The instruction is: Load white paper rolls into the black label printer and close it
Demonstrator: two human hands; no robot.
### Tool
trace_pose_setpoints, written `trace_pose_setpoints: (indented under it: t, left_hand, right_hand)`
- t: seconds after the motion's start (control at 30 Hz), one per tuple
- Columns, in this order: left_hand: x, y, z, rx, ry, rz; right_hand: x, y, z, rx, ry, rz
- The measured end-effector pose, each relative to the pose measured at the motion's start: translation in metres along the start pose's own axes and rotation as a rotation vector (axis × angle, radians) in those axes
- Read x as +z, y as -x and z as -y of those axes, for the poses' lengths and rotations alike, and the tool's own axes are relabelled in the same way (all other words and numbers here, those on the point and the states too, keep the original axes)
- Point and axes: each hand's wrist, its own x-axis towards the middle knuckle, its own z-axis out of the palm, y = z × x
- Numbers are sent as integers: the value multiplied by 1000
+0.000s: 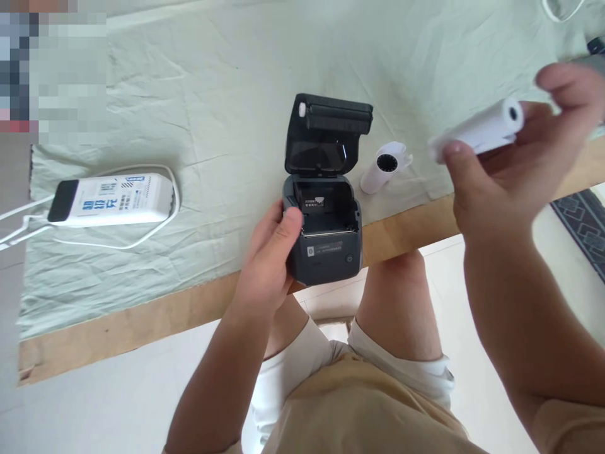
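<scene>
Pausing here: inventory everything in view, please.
Printer: 1, black, near front edge, lid open
Held paper roll: 1, white, in right hand
Second paper roll: 1, white, beside printer
Oblong device: 1, white and black, left
Cables: several, white, around device
Loop: 1, white, top right
Unclear item: 1, dark, right edge
Cloth: 1, pale green, covering tabletop
Tabletop: 1, brown, beneath cloth
Mat: 1, dark patterned, right
Floor: 1, pale, below
Shirt: 1, tan, bottom
Shorts: 1, pale, bottom
Legs: 2, bare, bottom
Left hand: 1, bare, gripping printer
Right hand: 1, bare, gripping roll
</scene>
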Motion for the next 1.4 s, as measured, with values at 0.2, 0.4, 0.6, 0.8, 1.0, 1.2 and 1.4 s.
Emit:
trace_pose_setpoints:
  t: [0.2,0.4,0.6,0.8,1.0,1.2,1.4]
  left_hand:
    - [8,1,-3,63,-58,-89]
    - [4,1,-2,55,-76,-17]
    - [3,1,-1,63,-73,-41]
    - [5,1,-3,47,-71,-31]
    - [3,1,-1,52,-76,-28]
    - [0,1,4,95,-145,-78]
    - [-6,-7,8,157,-257,19]
  right_hand:
    - [8,8,52,-34,-13,41]
    - [0,-7,78,-208,111,71]
    - [8,-10,69,-291,127,173]
    - [13,5,71,-432,-10,-171]
    - [20,35,76,-465,-94,-151]
    - [29,50,71,-517,-168,-101]
    - [11,14,58,-238,-286,-304]
